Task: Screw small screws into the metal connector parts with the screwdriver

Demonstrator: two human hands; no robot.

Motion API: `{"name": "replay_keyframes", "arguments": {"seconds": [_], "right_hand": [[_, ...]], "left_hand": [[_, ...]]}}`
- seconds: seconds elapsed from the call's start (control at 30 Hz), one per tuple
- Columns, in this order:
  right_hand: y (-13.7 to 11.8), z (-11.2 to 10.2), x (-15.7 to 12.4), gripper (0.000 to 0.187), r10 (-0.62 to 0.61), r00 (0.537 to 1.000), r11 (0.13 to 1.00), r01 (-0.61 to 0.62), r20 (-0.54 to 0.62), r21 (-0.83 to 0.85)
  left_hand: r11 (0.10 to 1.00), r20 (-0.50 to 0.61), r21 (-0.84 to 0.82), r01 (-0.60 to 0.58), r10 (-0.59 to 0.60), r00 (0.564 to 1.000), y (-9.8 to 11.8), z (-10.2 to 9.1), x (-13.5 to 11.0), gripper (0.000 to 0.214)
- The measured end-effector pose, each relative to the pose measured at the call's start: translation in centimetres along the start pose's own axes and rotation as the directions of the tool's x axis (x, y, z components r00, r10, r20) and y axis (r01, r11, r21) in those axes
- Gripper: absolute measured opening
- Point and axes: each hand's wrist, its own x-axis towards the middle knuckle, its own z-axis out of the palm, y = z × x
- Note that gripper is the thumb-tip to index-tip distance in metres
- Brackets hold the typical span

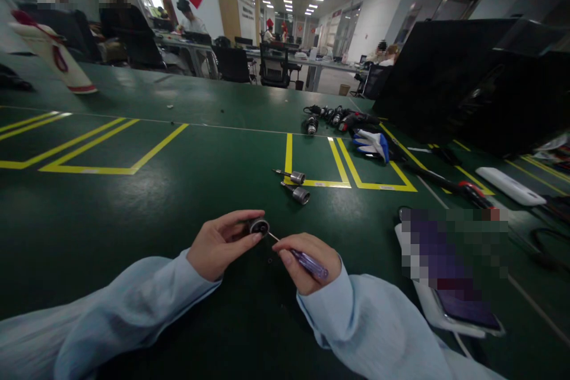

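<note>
My left hand (220, 243) pinches a small round metal socket part (259, 227) between thumb and fingers, just above the green table (178, 202). My right hand (312, 261) is closed round a small screwdriver with a clear purple handle (309, 262). Its thin shaft points up-left and its tip touches the metal part. Both forearms wear light blue sleeves and rest near the table's front edge.
Two metal socket bits (294, 185) lie just beyond my hands on yellow floor-style tape lines. Farther back are several black tools (329, 116), a blue-and-white glove (373, 143), a red-handled tool (467, 189), a white bar (510, 185) and a phone (463, 306). Dark boxes stand right; people sit at distant desks.
</note>
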Motion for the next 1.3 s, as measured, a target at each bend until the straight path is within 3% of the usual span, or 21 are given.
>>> {"name": "replay_keyframes", "arguments": {"seconds": [0.33, 0.53, 0.7, 0.8, 0.9, 0.97, 1.07, 1.3], "right_hand": [[-0.1, 0.4, -0.1, 0.013, -0.175, 0.984, 0.981, 0.177, 0.038, -0.078], [-1.0, 0.0, -0.2, 0.015, -0.167, 0.972, 0.972, 0.191, 0.166, -0.139], [-1.4, 0.3, -0.2, 0.015, -0.178, 0.964, 0.958, 0.215, 0.196, -0.189], [-1.9, -0.2, -0.2, 0.013, -0.137, 0.98, 0.979, 0.156, 0.142, -0.133], [-2.0, -0.8, -0.2, 0.013, -0.002, 1.0, 0.999, 0.002, 0.011, -0.036], [-1.7, -1.0, -0.3, 0.021, 0.121, 0.992, 0.992, -0.122, -0.04, -0.011], [-0.9, -0.6, -0.5, 0.027, 0.252, 0.967, 0.968, -0.252, -0.025, -0.013], [-0.3, -0.2, -0.6, 0.025, 0.251, 0.968, 0.966, -0.251, 0.0, -0.06]], "left_hand": [[1.0, -0.158, -0.02, 0.007, -0.01, 0.987, 0.6, 0.9, 0.0, 0.029], [0.999, -0.187, -0.029, 0.037, -0.042, 0.981, 1.2, 1.2, 0.0, 0.025], [0.999, -0.195, -0.024, 0.034, -0.038, 0.98, 1.2, 1.3, 0.0, 0.025], [0.998, -0.179, -0.022, 0.051, -0.054, 0.982, 1.2, 1.2, 0.1, 0.026], [0.996, -0.152, -0.015, 0.084, -0.085, 0.985, 1.3, 1.2, 0.1, 0.031], [0.995, -0.136, -0.014, 0.101, -0.102, 0.985, 1.3, 1.1, 0.1, 0.034], [0.995, -0.115, -0.042, 0.093, -0.097, 0.989, 1.3, 1.0, 0.0, 0.035], [0.997, -0.078, -0.041, 0.066, -0.07, 0.994, 0.9, 0.7, 0.0, 0.034]]}}
